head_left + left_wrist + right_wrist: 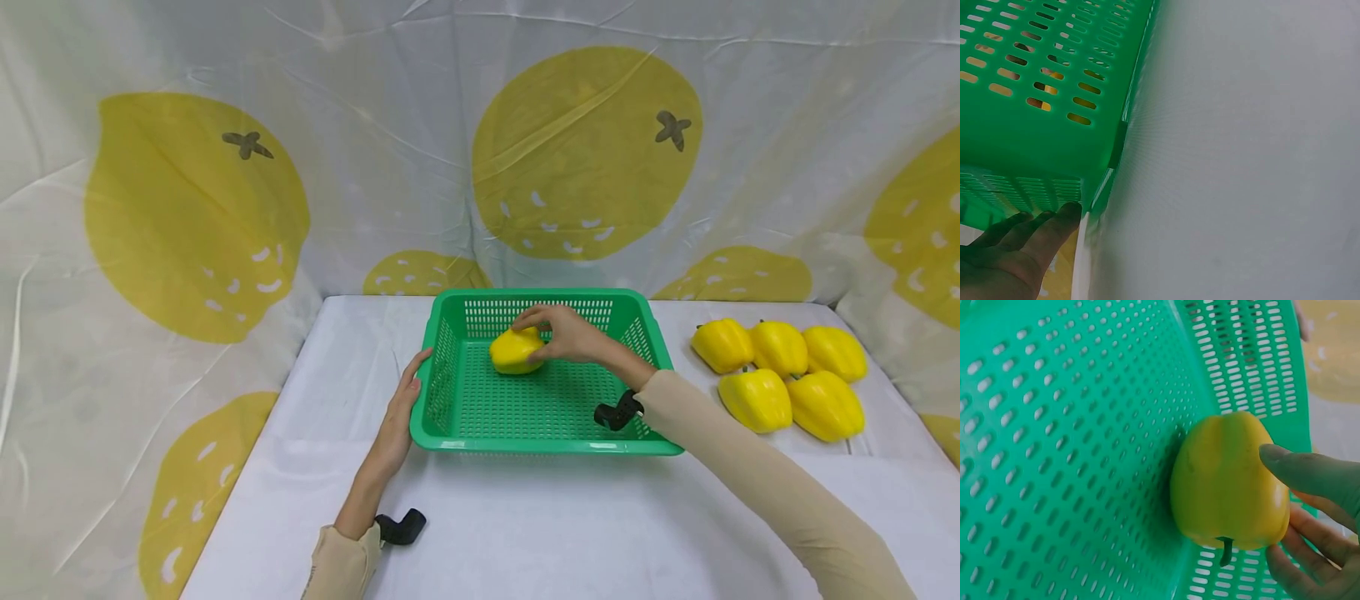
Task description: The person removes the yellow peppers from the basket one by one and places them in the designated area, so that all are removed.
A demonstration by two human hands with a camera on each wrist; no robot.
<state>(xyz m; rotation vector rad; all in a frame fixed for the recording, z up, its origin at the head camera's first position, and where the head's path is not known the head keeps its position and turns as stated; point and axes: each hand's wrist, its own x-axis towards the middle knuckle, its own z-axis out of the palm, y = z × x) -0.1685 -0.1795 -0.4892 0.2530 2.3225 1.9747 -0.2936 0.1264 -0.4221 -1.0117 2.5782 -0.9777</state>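
Note:
A yellow bell pepper (516,350) with a short green stem lies in the green plastic basket (543,446), toward its left back part. My right hand (572,333) reaches in from the right and holds this pepper. In the right wrist view the thumb (1275,453) presses one side of it while the fingers curve round the other. My left hand (397,417) is at the basket's left side. Its fingers (1054,234) lie fairly straight against the outer wall, as the left wrist view shows.
Several more yellow bell peppers (753,400) stand grouped on the white-covered table (525,525), right of the basket. Behind the table hangs a white cloth (390,167) printed with large lemons. Each wrist carries a black camera mount (402,527).

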